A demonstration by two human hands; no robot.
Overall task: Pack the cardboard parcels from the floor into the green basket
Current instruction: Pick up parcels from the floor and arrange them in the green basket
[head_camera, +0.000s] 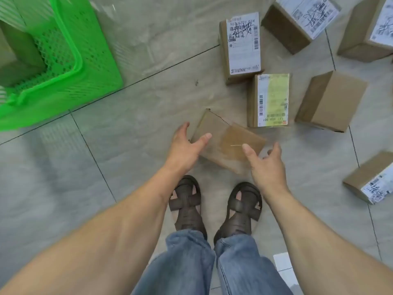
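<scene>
Both hands, left hand (185,145) and right hand (265,165), spread open either side of the plain parcel (227,141) on the floor before the feet, ready to lift it toward the basket (70,60).

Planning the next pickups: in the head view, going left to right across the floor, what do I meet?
Green basket → left hand → plain parcel between the hands → right hand → blank brown parcel → labelled parcel at the right edge.

Green lattice basket (93,60), brown parcels (331,99), grey floor tiles (148,35).
</scene>
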